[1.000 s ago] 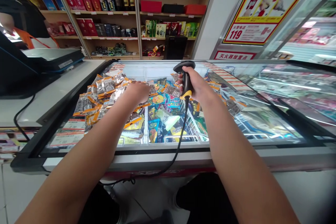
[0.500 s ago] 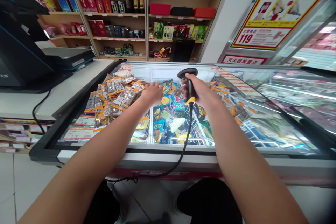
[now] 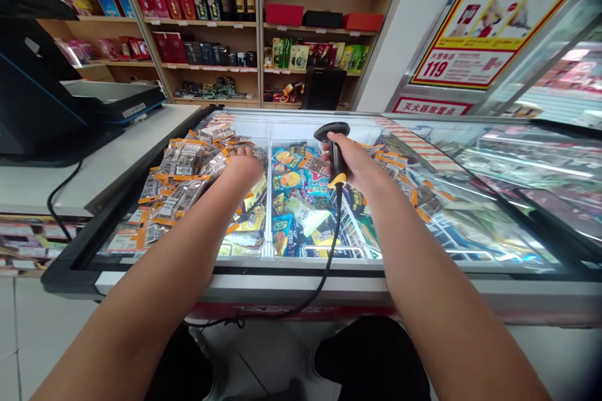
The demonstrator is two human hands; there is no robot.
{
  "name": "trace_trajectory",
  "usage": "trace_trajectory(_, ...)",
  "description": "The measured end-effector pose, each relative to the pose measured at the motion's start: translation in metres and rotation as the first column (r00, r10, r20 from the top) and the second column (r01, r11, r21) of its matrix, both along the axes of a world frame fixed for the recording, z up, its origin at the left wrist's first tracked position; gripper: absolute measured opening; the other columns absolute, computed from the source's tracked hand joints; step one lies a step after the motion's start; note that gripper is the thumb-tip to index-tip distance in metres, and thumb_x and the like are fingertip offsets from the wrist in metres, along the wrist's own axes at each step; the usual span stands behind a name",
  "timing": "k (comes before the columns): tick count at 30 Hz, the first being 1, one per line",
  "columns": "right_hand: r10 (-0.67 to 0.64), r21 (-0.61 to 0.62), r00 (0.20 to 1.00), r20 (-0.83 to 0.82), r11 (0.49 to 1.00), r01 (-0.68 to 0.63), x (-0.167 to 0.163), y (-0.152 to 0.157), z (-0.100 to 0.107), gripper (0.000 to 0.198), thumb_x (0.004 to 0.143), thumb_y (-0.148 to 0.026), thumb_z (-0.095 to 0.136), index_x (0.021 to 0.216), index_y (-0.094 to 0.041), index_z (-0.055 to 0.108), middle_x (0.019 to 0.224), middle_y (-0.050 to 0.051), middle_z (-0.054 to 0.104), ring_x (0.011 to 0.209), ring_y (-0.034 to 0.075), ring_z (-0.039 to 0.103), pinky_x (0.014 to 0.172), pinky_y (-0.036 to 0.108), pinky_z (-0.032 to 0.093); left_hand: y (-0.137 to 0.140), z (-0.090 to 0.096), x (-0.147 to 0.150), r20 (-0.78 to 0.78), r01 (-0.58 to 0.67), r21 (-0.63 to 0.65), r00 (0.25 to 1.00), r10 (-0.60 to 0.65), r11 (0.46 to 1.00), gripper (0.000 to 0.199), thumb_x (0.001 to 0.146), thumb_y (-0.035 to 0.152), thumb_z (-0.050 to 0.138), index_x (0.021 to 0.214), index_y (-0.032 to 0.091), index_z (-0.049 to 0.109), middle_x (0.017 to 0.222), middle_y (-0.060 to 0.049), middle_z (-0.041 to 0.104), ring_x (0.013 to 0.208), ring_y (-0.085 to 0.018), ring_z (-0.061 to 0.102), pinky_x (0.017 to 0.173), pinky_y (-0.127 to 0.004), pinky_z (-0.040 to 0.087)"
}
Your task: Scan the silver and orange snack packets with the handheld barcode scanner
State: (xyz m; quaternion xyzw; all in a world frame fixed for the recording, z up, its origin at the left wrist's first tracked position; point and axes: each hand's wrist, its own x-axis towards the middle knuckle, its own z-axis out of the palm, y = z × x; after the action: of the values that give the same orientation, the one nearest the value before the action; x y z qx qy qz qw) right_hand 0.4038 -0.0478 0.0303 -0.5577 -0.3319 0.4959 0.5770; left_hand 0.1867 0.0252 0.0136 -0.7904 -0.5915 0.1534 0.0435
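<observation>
My right hand (image 3: 352,160) is wrapped round a black handheld barcode scanner (image 3: 335,156) with a yellow lower end, held over the middle of the freezer. Its black cable (image 3: 329,257) hangs down across the front edge. At the left, my left hand (image 3: 245,166) rests against a heap of small clear packets with orange ends (image 3: 183,160), its fingers partly bent and slightly apart. The packets lie on the left part of the freezer top. Under my left palm, the view is hidden. Blue and yellow snack bags (image 3: 286,178) lie inside, below the scanner.
The chest freezer (image 3: 291,285) has a pale front rim. More orange-ended packets (image 3: 421,194) lie right of my right arm. A black scale-like machine (image 3: 115,100) stands on the left counter (image 3: 70,185). Shelves (image 3: 207,22) with bottles and boxes line the back.
My left hand has moved left, and the packets beside it have shifted left, uncovering yellow bags beneath. My right hand still holds the scanner in nearly the same place. The view has shifted slightly.
</observation>
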Motion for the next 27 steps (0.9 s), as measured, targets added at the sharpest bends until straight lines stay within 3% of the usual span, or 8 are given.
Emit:
trace_trajectory(3, 0.024, -0.012, 1.000, 0.018, 1.000, -0.024, 0.002, -0.001, 0.002, 0.024, 0.099, -0.040, 0.059, 0.087, -0.019, 0.062, 0.063, 0.003, 0.063, 0.042, 0.014, 0.056, 0.036, 0.025, 0.047, -0.011, 0.003, 0.013, 0.046, 0.018, 0.037, 0.999, -0.019, 0.999, 0.062, 0.090, 0.020, 0.055, 0.151, 0.012, 0.049, 0.157, -0.025, 0.042, 0.145, -0.039, 0.039, 0.111, -0.051, 0.041)
trace_trajectory(6, 0.007, 0.004, 1.000, 0.020, 1.000, -0.007, 0.005, 0.000, 0.003, 0.024, 0.099, -0.041, 0.059, 0.088, -0.020, 0.062, 0.062, 0.001, 0.062, 0.041, 0.014, 0.055, 0.036, 0.025, 0.048, -0.023, -0.004, 0.031, 0.134, 0.195, 0.143, 0.968, -0.214, 0.970, 0.061, 0.095, 0.022, 0.048, 0.154, 0.008, 0.043, 0.159, -0.024, 0.040, 0.144, -0.035, 0.042, 0.112, -0.046, 0.041)
trace_trajectory(11, -0.011, -0.017, 1.000, 0.013, 1.000, 0.011, 0.012, 0.003, 0.004, 0.025, 0.097, -0.044, 0.061, 0.088, -0.021, 0.062, 0.062, 0.001, 0.062, 0.042, 0.013, 0.055, 0.038, 0.025, 0.049, -0.032, -0.021, 0.052, 0.294, 0.584, 0.168, 0.739, -0.606, 0.794, 0.066, 0.102, 0.031, 0.037, 0.165, 0.026, 0.019, 0.174, -0.008, 0.019, 0.158, -0.030, 0.023, 0.124, -0.048, 0.027)
trace_trajectory(13, 0.011, -0.043, 0.999, 0.045, 0.999, -0.009, 0.014, 0.000, 0.006, 0.025, 0.097, -0.044, 0.061, 0.087, -0.020, 0.063, 0.063, 0.002, 0.063, 0.042, 0.014, 0.055, 0.036, 0.026, 0.048, -0.031, -0.021, 0.053, 0.297, 0.619, 0.129, 0.722, -0.626, 0.775, 0.061, 0.103, 0.033, 0.035, 0.163, 0.030, 0.027, 0.172, -0.006, 0.026, 0.154, -0.031, 0.031, 0.121, -0.050, 0.031)
trace_trajectory(16, 0.075, -0.091, 0.991, 0.114, 0.994, -0.064, 0.015, -0.006, 0.010, 0.023, 0.095, -0.040, 0.062, 0.084, -0.020, 0.063, 0.064, 0.003, 0.064, 0.042, 0.014, 0.055, 0.035, 0.026, 0.047, -0.028, -0.010, 0.045, 0.286, 0.584, 0.095, 0.760, -0.584, 0.806, 0.055, 0.103, 0.031, 0.032, 0.157, 0.026, 0.041, 0.167, -0.008, 0.037, 0.147, -0.030, 0.043, 0.117, -0.049, 0.038)
trace_trajectory(21, 0.219, -0.198, 0.959, 0.178, 0.963, -0.183, 0.011, -0.013, 0.014, 0.025, 0.095, -0.040, 0.063, 0.082, -0.018, 0.063, 0.064, 0.004, 0.065, 0.043, 0.013, 0.056, 0.036, 0.025, 0.048, -0.044, 0.006, 0.045, 0.230, 0.561, 0.085, 0.793, -0.564, 0.823, 0.066, 0.103, 0.036, 0.031, 0.164, 0.012, 0.026, 0.173, -0.013, 0.019, 0.158, -0.031, 0.024, 0.125, -0.049, 0.028)
trace_trajectory(24, 0.198, -0.189, 0.968, 0.153, 0.968, -0.168, 0.008, -0.013, 0.015, 0.024, 0.096, -0.039, 0.062, 0.082, -0.019, 0.061, 0.061, 0.003, 0.062, 0.043, 0.013, 0.054, 0.037, 0.023, 0.048, -0.068, 0.002, 0.061, 0.256, 0.591, 0.046, 0.773, -0.581, 0.806, 0.073, 0.104, 0.047, 0.029, 0.166, 0.011, 0.018, 0.174, -0.014, 0.015, 0.159, -0.033, 0.020, 0.126, -0.050, 0.026)
trace_trajectory(27, 0.212, -0.196, 0.970, 0.115, 0.962, -0.188, 0.006, -0.015, 0.016, 0.025, 0.097, -0.040, 0.058, 0.081, -0.020, 0.059, 0.056, 0.001, 0.058, 0.040, 0.012, 0.051, 0.034, 0.023, 0.044, -0.089, -0.005, 0.076, 0.223, 0.538, 0.002, 0.822, -0.525, 0.843, 0.074, 0.102, 0.050, 0.033, 0.164, 0.011, 0.024, 0.173, -0.015, 0.018, 0.158, -0.033, 0.023, 0.122, -0.051, 0.034)
